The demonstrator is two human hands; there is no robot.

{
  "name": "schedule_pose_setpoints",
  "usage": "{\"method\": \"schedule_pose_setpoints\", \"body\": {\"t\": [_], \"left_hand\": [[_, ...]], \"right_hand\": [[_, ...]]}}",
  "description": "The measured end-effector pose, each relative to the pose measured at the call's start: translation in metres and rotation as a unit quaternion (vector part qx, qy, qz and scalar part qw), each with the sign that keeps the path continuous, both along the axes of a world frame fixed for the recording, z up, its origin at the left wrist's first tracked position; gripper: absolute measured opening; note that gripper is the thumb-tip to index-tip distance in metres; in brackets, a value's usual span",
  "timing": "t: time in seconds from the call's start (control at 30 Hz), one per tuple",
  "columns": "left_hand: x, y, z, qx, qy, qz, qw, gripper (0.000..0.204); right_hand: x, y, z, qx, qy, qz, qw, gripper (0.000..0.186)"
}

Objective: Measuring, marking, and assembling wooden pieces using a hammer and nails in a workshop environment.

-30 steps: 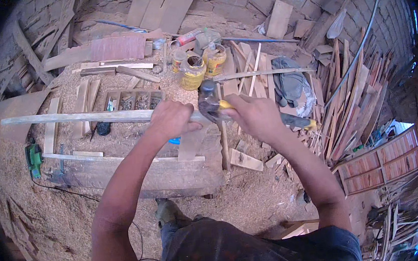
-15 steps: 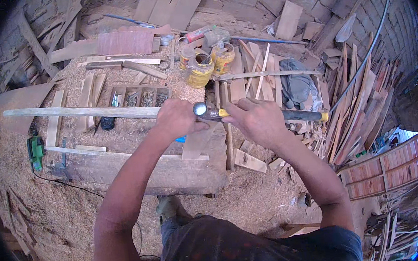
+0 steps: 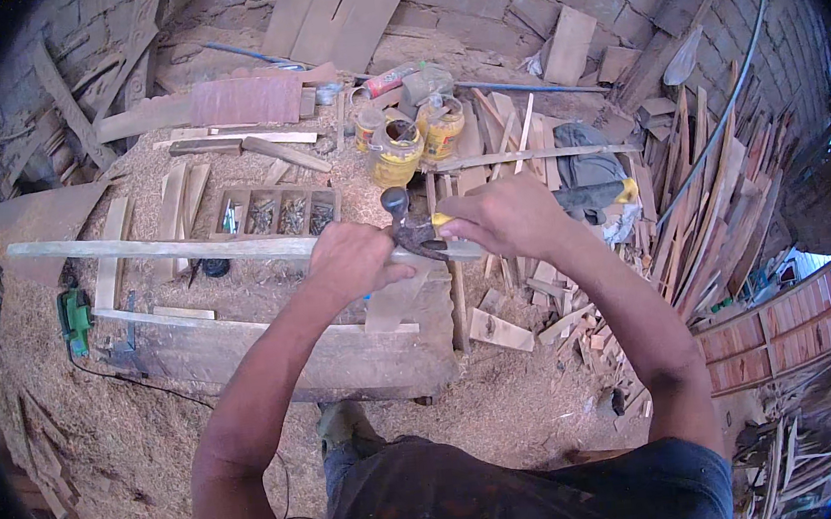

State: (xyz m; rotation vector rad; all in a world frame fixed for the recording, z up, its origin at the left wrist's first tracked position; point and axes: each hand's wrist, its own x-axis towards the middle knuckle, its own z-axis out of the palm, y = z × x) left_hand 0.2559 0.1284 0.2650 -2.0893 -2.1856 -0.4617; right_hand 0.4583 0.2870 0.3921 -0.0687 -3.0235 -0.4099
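A long pale wooden strip [image 3: 164, 247] lies across the bench from the left, and my left hand [image 3: 350, 258] is wrapped around it near its right end. My right hand [image 3: 511, 215] grips a claw hammer [image 3: 413, 230] by its dark handle, which ends in yellow at the right. The hammer's round face points away from me, and its claw curves down over the strip just right of my left hand. Whether the claw holds a nail is too small to tell.
Behind the strip stand a compartment box of small hardware [image 3: 281, 212] and yellow tubs [image 3: 396, 156]. A green power tool [image 3: 74, 314] with a cord sits at the left. Scrap boards [image 3: 720, 200] lean at the right, and sawdust covers the ground.
The hammer has turned in my right hand, so its claw now shows over the strip. Its handle end has swung away from me. My left hand has shifted slightly nearer.
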Motion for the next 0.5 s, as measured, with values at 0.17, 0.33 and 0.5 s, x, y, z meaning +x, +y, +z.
{"method": "schedule_pose_setpoints", "body": {"t": [0.17,0.33,0.5], "left_hand": [[0.002,-0.002,0.005,0.013,-0.004,-0.005,1.000,0.062],[0.005,-0.004,0.007,-0.033,-0.015,0.010,0.999,0.061],[0.004,-0.003,0.004,-0.018,-0.024,0.002,1.000,0.059]], "right_hand": [[0.011,-0.023,-0.002,0.052,-0.010,-0.018,0.998,0.039],[-0.003,0.002,0.004,0.002,-0.059,-0.003,0.998,0.042],[-0.030,0.035,0.012,-0.103,-0.107,0.025,0.989,0.043]]}}
